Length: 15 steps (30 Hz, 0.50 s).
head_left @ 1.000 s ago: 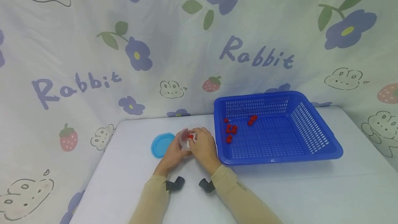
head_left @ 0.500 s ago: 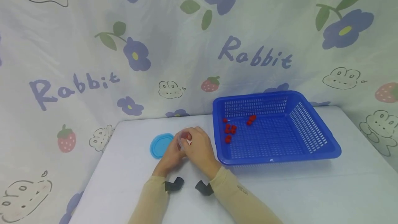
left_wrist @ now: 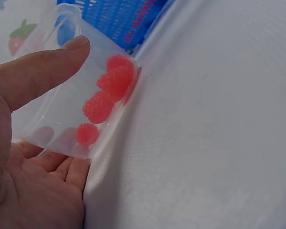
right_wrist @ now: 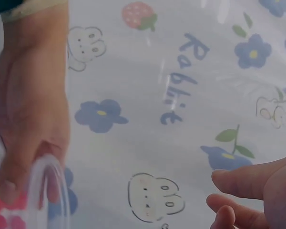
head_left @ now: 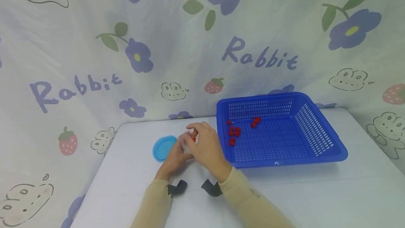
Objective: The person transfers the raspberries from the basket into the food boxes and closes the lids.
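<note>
A clear plastic cup [left_wrist: 62, 107] is held tilted by my left hand [head_left: 175, 159], with the thumb across its side and the fingers underneath. Several raspberries [left_wrist: 115, 82] lie inside the cup near its bottom in the left wrist view. Over the cup's mouth in the head view is my right hand [head_left: 207, 147], which partly hides it. In the right wrist view the right hand's fingers [right_wrist: 248, 183] are extended and spread a little, and no berry shows between them. A blue lid [head_left: 162, 147] lies on the table just left of the left hand.
A blue plastic basket [head_left: 316, 159] stands right of the hands, its left edge close to the right hand. More raspberries [head_left: 232, 141] lie in its left part. A printed curtain [head_left: 177, 45] hangs behind the white table [head_left: 303, 196].
My right hand has drawn its fingers up out of the cup's mouth and spread them. The left hand keeps its hold on the cup, nearly still.
</note>
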Each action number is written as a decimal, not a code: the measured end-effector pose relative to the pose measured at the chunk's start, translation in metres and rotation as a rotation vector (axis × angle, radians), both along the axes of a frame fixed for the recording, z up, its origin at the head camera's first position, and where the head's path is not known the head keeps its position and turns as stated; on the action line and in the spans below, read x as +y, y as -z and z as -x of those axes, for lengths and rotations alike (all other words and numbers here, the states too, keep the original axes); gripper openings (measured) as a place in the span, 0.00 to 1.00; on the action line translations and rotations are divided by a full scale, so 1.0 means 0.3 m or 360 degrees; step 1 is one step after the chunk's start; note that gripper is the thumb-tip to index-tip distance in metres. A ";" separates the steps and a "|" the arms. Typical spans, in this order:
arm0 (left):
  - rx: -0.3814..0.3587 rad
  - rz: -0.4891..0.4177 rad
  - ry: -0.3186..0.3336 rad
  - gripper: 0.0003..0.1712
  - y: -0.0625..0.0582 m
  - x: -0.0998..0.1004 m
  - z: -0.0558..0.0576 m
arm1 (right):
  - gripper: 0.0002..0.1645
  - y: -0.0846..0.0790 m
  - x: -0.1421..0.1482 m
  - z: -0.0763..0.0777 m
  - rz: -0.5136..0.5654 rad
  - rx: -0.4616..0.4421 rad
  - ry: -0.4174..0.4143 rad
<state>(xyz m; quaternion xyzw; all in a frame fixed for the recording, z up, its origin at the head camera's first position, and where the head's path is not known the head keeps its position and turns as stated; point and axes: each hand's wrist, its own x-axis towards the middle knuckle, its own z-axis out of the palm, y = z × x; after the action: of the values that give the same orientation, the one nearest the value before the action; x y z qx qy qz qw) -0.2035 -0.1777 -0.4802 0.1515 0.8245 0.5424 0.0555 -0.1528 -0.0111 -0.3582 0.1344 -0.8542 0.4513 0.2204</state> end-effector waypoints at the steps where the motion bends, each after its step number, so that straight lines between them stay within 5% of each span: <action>1: -0.0010 0.0003 -0.0020 0.51 -0.001 0.002 0.000 | 0.12 -0.008 0.009 0.004 -0.0015 0.0022 0.0011; 7: -0.0114 0.0070 -0.0135 0.54 -0.005 0.013 -0.007 | 0.13 -0.060 0.070 0.025 -0.0116 0.0036 0.0059; 15: -0.0168 0.0042 -0.0120 0.56 -0.006 0.014 -0.008 | 0.15 -0.109 0.148 0.056 -0.0216 -0.0017 0.0083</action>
<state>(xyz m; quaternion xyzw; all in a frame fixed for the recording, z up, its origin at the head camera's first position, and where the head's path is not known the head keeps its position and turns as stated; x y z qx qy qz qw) -0.2012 -0.1736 -0.4784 0.0908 0.8327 0.5403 0.0805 -0.1697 0.0331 -0.3256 0.1244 -0.8872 0.3872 0.2179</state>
